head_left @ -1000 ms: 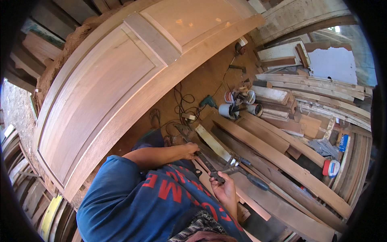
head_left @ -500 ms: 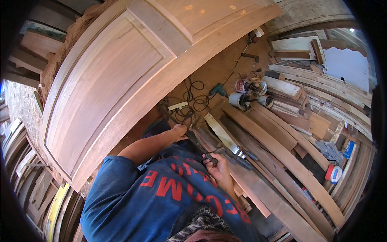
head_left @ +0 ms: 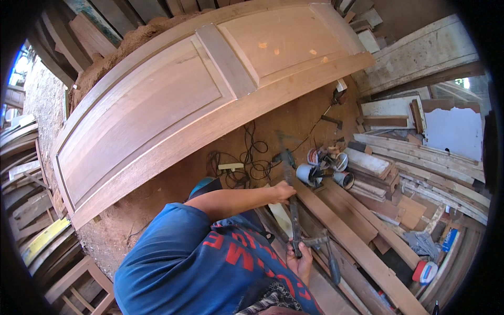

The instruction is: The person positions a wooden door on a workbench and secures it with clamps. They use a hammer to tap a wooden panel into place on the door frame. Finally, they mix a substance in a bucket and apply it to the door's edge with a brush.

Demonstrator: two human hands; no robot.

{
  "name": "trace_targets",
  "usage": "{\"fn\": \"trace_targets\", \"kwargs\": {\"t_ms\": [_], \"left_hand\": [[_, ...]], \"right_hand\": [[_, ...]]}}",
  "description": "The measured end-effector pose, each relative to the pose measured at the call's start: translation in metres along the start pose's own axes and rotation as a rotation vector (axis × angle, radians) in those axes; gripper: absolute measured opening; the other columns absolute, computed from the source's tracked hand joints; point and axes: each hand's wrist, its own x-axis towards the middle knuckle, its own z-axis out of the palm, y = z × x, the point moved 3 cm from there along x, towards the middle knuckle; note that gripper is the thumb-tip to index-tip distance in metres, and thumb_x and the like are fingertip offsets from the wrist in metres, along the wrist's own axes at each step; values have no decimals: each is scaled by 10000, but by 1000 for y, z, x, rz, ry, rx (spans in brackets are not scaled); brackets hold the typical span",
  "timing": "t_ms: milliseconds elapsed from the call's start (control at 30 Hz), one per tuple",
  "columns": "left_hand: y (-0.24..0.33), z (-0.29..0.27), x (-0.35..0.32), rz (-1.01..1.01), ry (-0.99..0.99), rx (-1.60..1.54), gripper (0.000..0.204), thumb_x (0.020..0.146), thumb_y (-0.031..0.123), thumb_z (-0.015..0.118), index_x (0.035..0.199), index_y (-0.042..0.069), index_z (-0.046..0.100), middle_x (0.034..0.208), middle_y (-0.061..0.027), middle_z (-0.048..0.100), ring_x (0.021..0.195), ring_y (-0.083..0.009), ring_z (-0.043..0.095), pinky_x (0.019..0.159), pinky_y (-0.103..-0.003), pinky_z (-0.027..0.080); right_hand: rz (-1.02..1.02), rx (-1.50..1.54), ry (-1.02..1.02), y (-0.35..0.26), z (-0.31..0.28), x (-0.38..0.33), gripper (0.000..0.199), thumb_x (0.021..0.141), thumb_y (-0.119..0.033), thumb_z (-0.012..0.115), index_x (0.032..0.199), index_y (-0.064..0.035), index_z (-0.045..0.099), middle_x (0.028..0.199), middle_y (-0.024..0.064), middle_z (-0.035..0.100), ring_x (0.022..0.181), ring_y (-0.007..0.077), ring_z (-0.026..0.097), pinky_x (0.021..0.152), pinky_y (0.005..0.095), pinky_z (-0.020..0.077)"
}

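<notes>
A long dark metal bar clamp [head_left: 295, 215] is held in front of my body, its bar running away from me and its far end blurred. My left hand [head_left: 283, 192] is closed round the middle of the bar. Farther down, my right hand [head_left: 299, 260] grips the near end, beside the clamp's sliding jaw and the dark screw handle hanging from it. A large panelled wooden door [head_left: 157, 126] lies across the far left, apart from both hands. Under the clamp are long wooden boards [head_left: 357, 236].
Coiled black cables [head_left: 252, 152] and a pale power strip [head_left: 231, 166] lie on the dusty floor, near a green power drill [head_left: 284, 156]. Cans [head_left: 306, 174] stand right of it. Stacked planks [head_left: 420, 157] fill the right side. More timber [head_left: 37, 199] leans at the left.
The clamp has swung from pointing far left to pointing nearly straight away from me. My left hand has moved right with it; my right hand sits lower. The view has shifted.
</notes>
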Motion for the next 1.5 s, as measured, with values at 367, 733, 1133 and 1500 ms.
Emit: {"fn": "trace_targets", "kwargs": {"t_ms": [367,733,1133,1500], "left_hand": [[114,78,-29,744,-97,186,246,978,122,580,1140,31,420,928,-84,550,808,-180,578,657,-338,510],[191,-165,-126,788,331,-146,313,1009,134,565,1267,44,413,987,-152,641,908,-295,698,770,-444,604],[210,-369,-124,786,561,-411,214,1019,111,547,1222,69,492,955,-72,628,879,-231,667,741,-426,597],[121,-313,-119,575,741,-186,363,998,247,631,1189,-45,531,986,-85,670,918,-159,634,763,-310,537]], "right_hand": [[-156,-68,-250,-30,-22,22,487,879,-68,715,1307,-19,487,1202,220,610,897,268,617,731,370,534],[23,-456,-692,-21,160,161,196,958,-145,646,1055,24,624,1033,188,708,762,155,637,633,284,505],[182,-666,-829,42,323,263,215,957,-227,675,1074,-47,669,1031,95,734,752,92,632,657,238,523],[330,-671,-602,76,308,281,303,956,-187,682,1191,-22,585,1057,125,722,810,137,685,654,233,564]]}}
